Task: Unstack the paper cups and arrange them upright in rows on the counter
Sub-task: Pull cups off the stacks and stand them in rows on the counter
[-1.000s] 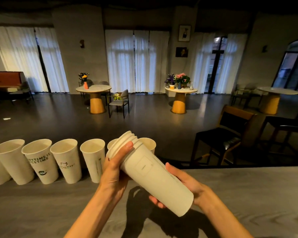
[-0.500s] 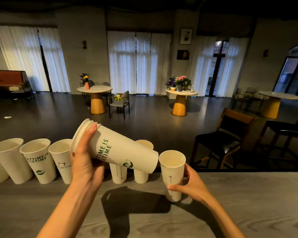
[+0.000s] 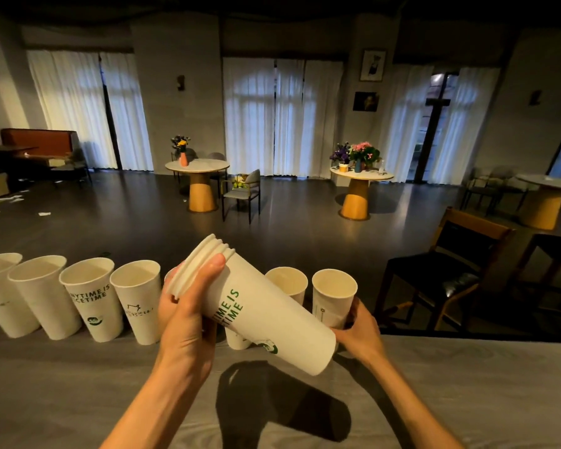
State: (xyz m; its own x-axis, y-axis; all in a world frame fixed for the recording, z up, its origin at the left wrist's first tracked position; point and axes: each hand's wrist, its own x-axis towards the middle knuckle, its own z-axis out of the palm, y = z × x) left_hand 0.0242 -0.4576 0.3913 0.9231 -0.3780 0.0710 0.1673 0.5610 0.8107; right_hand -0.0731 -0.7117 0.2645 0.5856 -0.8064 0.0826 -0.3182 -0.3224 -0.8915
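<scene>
A nested stack of white paper cups (image 3: 266, 322) with green lettering lies tilted above the counter, rims up and to the left. My left hand (image 3: 188, 312) grips it just below the rims. Along the counter's far edge stands a row of several upright cups (image 3: 93, 296), partly hidden behind the stack. My right hand (image 3: 361, 333) curls round the lower part of the rightmost cup (image 3: 334, 294), right beside the stack's base. That cup's bottom is hidden.
The grey wooden counter (image 3: 78, 390) stretches toward me and to the right of the row. Just behind the cups it ends, and beyond it are a dark chair (image 3: 447, 273) and round tables (image 3: 197, 166) on a dark floor.
My right hand has moved the single cup back to the right end of the row. My left hand has swung the stack to the right, so its base now lies next to my right hand.
</scene>
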